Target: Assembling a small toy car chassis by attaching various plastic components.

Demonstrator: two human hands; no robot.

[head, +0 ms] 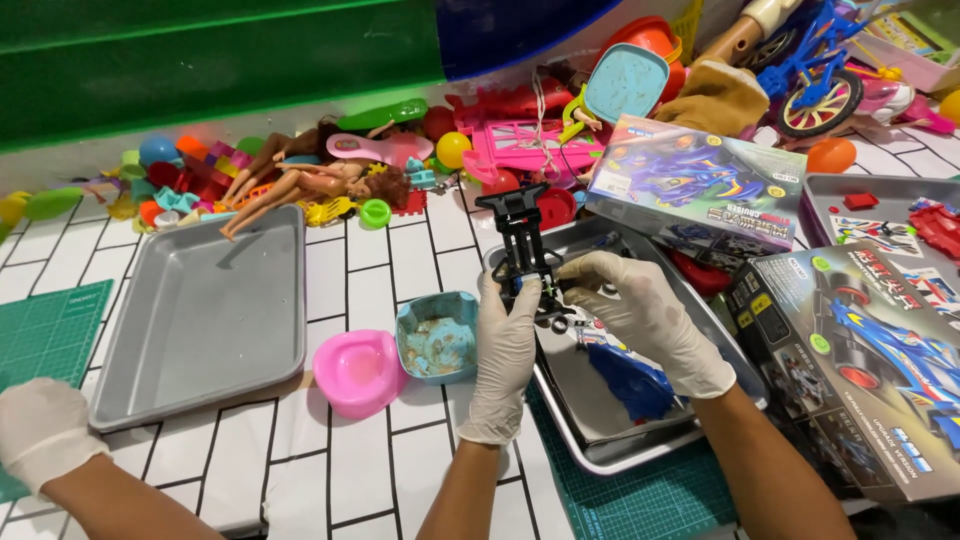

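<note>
The black toy car chassis [524,245] stands upright between two gloved hands, above the near-left corner of a metal tray [600,445] on the right half of the white tiled surface [360,270]. The left hand [506,345] is closed around the lower part of the chassis, fingers wrapped from the left. The right hand [640,310] pinches the chassis from the right, fingertips bent in at a small wheel near its lower end. In the tray below lies a blue car body shell [630,380].

At the near-left corner, a third gloved hand [38,430], another person's, rests on a green cutting mat [45,330]; whether it holds anything cannot be told. A second green mat [650,500] lies under the tray's near edge.

Left of the held chassis sit a pink toy bowl [357,372] and a pale blue square dish [437,337] with crumbly stuff inside, touching each other. Farther left lies an empty grey tray [200,320].

On the right, a printed model car box [870,350] leans against the tray, and a second box [700,185] lies farther back. Along the far wall runs a heap of toys, with two dolls [300,180], a pink toy cart [530,140] and a toy bicycle [815,70].
</note>
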